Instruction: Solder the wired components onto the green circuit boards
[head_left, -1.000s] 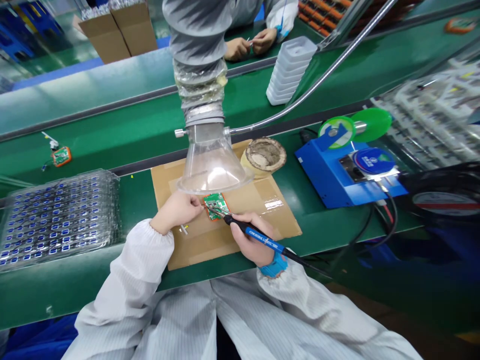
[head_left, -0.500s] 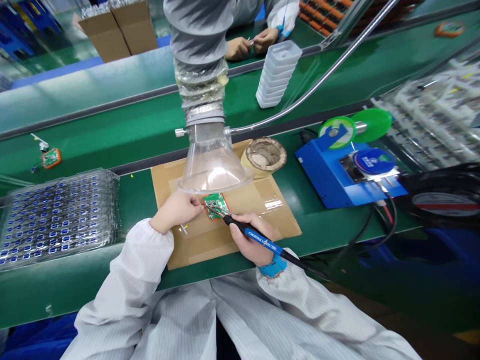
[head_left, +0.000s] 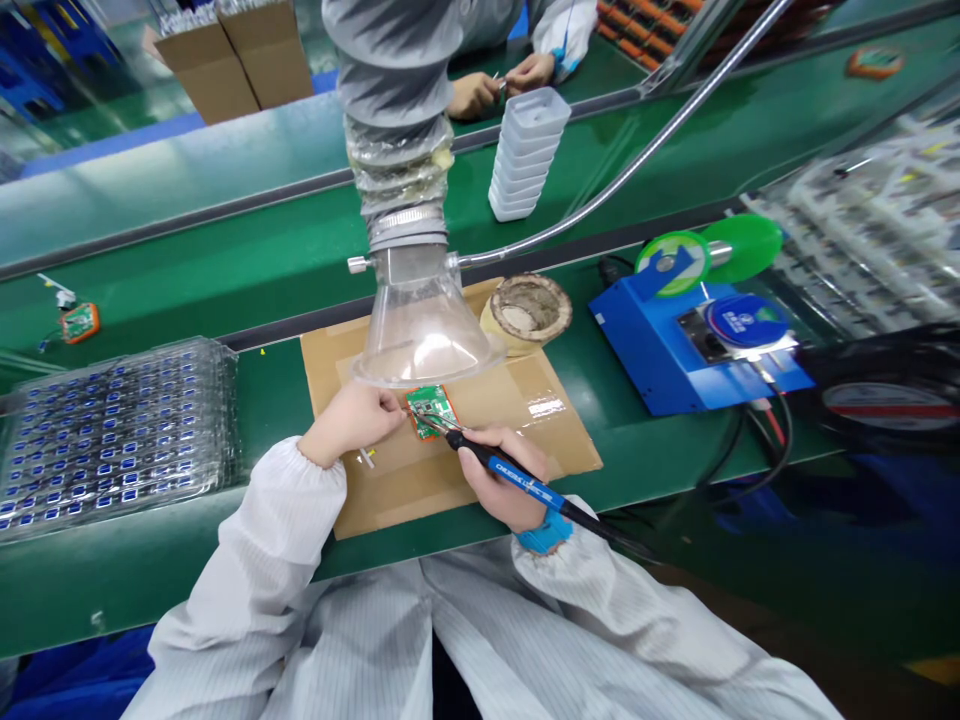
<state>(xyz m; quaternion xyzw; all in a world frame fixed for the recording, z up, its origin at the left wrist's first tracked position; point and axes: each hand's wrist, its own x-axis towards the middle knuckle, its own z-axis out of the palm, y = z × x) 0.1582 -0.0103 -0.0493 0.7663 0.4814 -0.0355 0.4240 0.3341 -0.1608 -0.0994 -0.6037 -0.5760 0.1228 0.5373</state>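
A green circuit board with an orange edge [head_left: 432, 410] lies on a cardboard sheet [head_left: 390, 500] below a clear funnel hood [head_left: 427, 330]. My left hand [head_left: 358, 422] is at the board's left edge, thumb and forefinger pinched together; what they hold is too small to make out. My right hand [head_left: 510, 475] is wrapped round a blue and black soldering iron [head_left: 525, 482], whose tip end reaches over the board. A small white piece with a bit of yellow [head_left: 367, 457] rests on the cardboard under my left hand.
Clear trays of blue parts [head_left: 120, 435] lie at left. A round stained pot [head_left: 529, 308] stands behind the cardboard, a blue solder-reel device [head_left: 690, 340] at right. Stacked white cups [head_left: 529, 155] and another orange-edged board [head_left: 80, 322] sit beyond. Another person's hands [head_left: 502, 90] show at the top.
The stacked cups and the far orange-edged boards have shifted left along the green surface behind. My hands, the iron and the board on the cardboard look nearly the same.
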